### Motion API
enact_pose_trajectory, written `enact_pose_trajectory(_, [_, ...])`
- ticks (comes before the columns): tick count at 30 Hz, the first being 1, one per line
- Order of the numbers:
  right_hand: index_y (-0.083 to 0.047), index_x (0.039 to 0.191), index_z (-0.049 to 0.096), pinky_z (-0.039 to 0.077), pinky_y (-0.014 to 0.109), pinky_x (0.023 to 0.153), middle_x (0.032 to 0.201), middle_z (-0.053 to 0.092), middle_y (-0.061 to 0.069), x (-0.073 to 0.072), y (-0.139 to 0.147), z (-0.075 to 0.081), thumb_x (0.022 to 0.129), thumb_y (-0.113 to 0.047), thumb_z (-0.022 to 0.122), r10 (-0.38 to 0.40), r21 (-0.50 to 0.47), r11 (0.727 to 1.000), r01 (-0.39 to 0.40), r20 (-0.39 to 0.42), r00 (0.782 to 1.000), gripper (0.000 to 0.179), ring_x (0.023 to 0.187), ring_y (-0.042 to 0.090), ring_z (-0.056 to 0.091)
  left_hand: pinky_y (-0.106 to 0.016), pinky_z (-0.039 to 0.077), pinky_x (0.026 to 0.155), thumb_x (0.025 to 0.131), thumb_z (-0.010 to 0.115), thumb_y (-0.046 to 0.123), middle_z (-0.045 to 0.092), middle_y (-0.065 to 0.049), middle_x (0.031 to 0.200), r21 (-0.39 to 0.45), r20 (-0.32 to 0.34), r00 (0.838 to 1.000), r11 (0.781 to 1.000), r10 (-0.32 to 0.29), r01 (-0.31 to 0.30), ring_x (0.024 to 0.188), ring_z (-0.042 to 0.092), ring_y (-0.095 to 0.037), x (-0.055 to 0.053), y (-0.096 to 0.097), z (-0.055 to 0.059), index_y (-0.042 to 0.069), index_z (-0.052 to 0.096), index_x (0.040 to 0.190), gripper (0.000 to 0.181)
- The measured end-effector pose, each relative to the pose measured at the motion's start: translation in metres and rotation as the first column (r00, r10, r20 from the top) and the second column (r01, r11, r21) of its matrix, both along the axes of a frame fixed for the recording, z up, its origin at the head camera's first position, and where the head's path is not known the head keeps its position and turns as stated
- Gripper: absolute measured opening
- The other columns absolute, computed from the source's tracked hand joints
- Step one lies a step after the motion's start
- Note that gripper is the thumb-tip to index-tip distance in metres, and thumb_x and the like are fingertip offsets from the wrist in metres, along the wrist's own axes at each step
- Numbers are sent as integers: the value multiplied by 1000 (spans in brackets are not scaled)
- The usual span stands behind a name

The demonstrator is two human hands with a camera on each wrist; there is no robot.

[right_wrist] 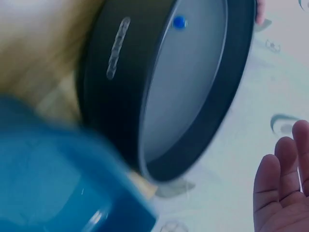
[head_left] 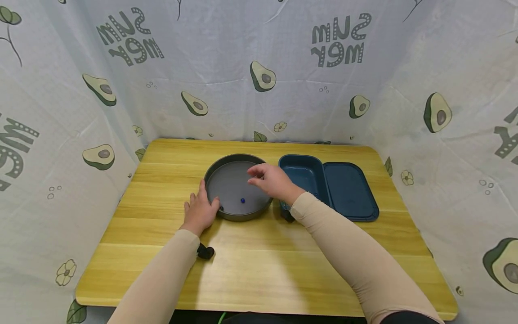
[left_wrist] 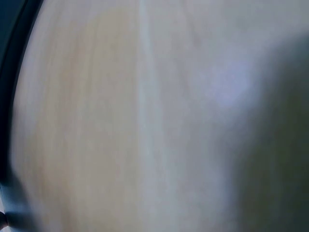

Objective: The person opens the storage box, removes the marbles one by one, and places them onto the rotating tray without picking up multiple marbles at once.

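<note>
Pan (head_left: 230, 180), round, grey and straight-walled, is logged flat on the wood-grained surface (head_left: 251, 274), directly left of a blue box (head_left: 301, 167). From my remote station I note one small blue ball (head_left: 243, 200) on the pan's floor, near the side facing the wearer. Left hand (head_left: 201, 210): touching the pan's left rim, thumb and fingers apart; I record its grip as wide, steadied against the wall rather than curled around it. Right hand (head_left: 273, 181): above the right part of the pan, fingers and thumb parted, nothing visible between them; I record this grip as loose and moderately wide. On the right wrist feed, the visible fingers are extended and apart from the pan. The box is uncovered, partly hidden by the right forearm; a flat blue lid (head_left: 351, 191) lies along its right side. Both arms wear beige sleeves (head_left: 170, 270). A pale cloth (head_left: 226, 49) printed with avocados hangs behind. My left wrist feed shows chiefly blurred wood grain, plus a dark edge I cannot identify.
</note>
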State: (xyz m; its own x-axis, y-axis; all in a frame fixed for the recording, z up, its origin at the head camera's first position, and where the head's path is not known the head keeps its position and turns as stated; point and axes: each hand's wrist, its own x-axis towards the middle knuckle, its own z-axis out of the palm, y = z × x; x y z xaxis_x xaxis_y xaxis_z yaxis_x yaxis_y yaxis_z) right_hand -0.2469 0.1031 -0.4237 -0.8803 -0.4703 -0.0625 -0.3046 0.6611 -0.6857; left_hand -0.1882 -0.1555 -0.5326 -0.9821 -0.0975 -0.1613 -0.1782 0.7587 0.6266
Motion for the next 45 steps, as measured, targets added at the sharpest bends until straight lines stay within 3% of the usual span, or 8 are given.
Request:
enact_pose_trajectory(8, [-8,140,68,57,48,101,140,68,12,-8,70,3,103,-21,69,-4,259,966,6,-10,1000,39,122,31,66,-73,1,127,107,44,49,22,-18,175,1,0,1000,1000,-6,6,161,9,-51,1,1,0,19,-8,171,88])
enact_pose_trajectory(13, [-6,135,71,52,55,106,135,72,14,-6,115,-1,99,-18,74,119,562,824,-70,-51,992,38,125,38,65,-73,1,126,107,44,49,21,-18,175,-3,-11,1000,1000,-11,11,161,9,-52,0,0,-2,18,-9,171,88])
enact_pose_trajectory(17, [-11,122,79,44,52,92,113,78,8,0,136,-9,92,-19,82,216,718,692,-77,-105,971,31,101,33,64,-73,1,126,108,44,49,20,-18,176,-4,-5,1000,1000,-14,14,161,9,-52,0,-2,-2,18,-10,171,88])
enact_pose_trajectory(21, [-15,114,82,36,48,85,97,77,2,4,146,-20,88,-24,86,272,774,627,-83,-118,955,28,86,25,56,-74,1,126,107,44,48,20,-19,175,-4,-7,1000,1000,-7,6,161,9,-52,-1,-3,-3,18,-9,171,88])
enact_pose_trajectory(23, [-16,112,82,36,49,86,95,78,1,5,147,-24,88,-27,86,282,765,635,-107,-101,954,26,86,24,58,-74,1,126,107,44,49,21,-19,175,-3,-8,1000,1000,-5,5,161,9,-52,-1,-2,-4,18,-9,171,88])
enact_pose_trajectory(29, [-15,118,80,42,53,94,105,79,0,6,134,-32,95,-25,80,249,610,766,-202,7,968,25,97,22,70,-74,1,126,107,44,48,20,-20,175,-8,-4,1000,1000,-11,11,160,9,-53,0,0,-2,17,-9,171,88])
enact_pose_trajectory(32, [-14,124,78,46,53,101,109,79,1,6,124,-35,97,-22,77,241,553,802,-225,45,970,28,101,20,72,-74,1,126,107,44,48,20,-21,175,-9,-6,1000,1000,-12,12,160,9,-54,0,-1,-1,16,-8,171,88])
enact_pose_trajectory(45, [-9,132,74,60,41,90,109,78,5,5,102,-60,98,-16,75,272,505,826,-249,29,962,34,95,19,72,-73,1,126,108,43,48,20,-18,176,-8,13,1000,1000,-13,13,161,9,-52,0,-2,0,18,-9,171,87])
